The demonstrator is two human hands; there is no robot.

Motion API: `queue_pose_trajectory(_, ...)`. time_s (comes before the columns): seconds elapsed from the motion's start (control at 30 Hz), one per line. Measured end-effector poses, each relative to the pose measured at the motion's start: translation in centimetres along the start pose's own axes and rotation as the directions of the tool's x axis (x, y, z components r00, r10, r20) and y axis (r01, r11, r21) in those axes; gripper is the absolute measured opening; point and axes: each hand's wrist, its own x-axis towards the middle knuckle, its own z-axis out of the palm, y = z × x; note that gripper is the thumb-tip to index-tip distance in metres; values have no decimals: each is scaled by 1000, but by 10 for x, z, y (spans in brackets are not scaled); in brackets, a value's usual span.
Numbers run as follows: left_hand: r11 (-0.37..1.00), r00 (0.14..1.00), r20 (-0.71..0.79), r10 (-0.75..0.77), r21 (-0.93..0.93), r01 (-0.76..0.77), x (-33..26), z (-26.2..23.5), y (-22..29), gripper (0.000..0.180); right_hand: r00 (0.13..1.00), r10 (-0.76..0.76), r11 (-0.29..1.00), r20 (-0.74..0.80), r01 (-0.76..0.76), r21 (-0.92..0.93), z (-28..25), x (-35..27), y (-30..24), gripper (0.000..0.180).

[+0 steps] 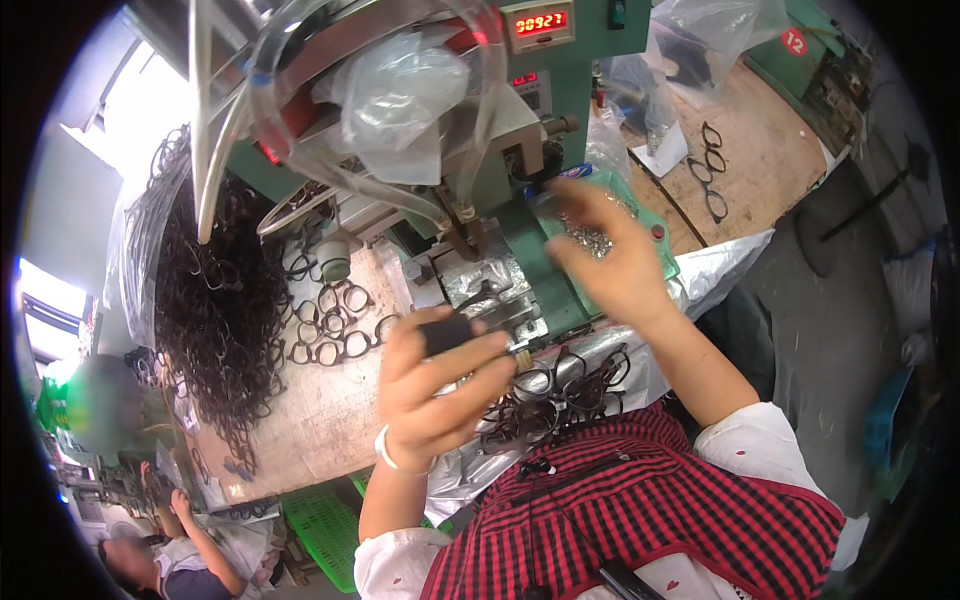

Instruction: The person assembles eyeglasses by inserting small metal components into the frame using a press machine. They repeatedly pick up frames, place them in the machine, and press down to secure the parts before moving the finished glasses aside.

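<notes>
My left hand (pixel 440 390) is raised in front of the green machine, with its fingers curled. A black piece (pixel 447 335) shows at those fingers, but its kind is unclear. Just beyond it is the machine's metal fixture (pixel 495 290), with a small dark part on it. Over a green tray (pixel 660 262) of small metal parts (pixel 592 242), my right hand (pixel 615 265) has its thumb and index finger spread apart, with nothing visible between them. Its fingertips are smeared by motion. Several dark eyeglass frames (pixel 560 390) lie on silver foil close to my apron.
A large heap of dark eyeglass frames (pixel 215 300) hangs at the left. Several round frames (pixel 335 325) lie on the wooden table (pixel 300 400). Clear hoses (pixel 485 130) and a plastic bag (pixel 400 100) hang on the machine. More frames (pixel 708 172) lie far right. Another person (pixel 190 555) sits lower left.
</notes>
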Motion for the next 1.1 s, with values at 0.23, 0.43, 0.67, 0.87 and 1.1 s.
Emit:
queue_pose_trajectory(0.23,994,986,165,33,98,-50,-22,16,-19,26,970,221,930,-105,-242,-278,-41,-43,91,34)
queue_pose_trajectory(0.43,999,997,73,-23,27,21,-29,19,-13,28,999,-23,717,-35,-8,-697,-8,-30,99,23)
queue_pose_trajectory(0.67,658,896,-319,-308,609,443,-113,-18,30,23,982,-189,722,-28,120,-681,-6,-20,98,8)
queue_pose_trajectory(0.87,547,578,-714,-395,323,772,-82,-146,-63,11,968,-245,840,-52,185,-510,-6,-9,98,12)
queue_pose_trajectory(1.1,-256,29,-625,-780,362,896,-250,-127,-202,31,974,-223,820,-36,168,-547,4,-1,94,12)
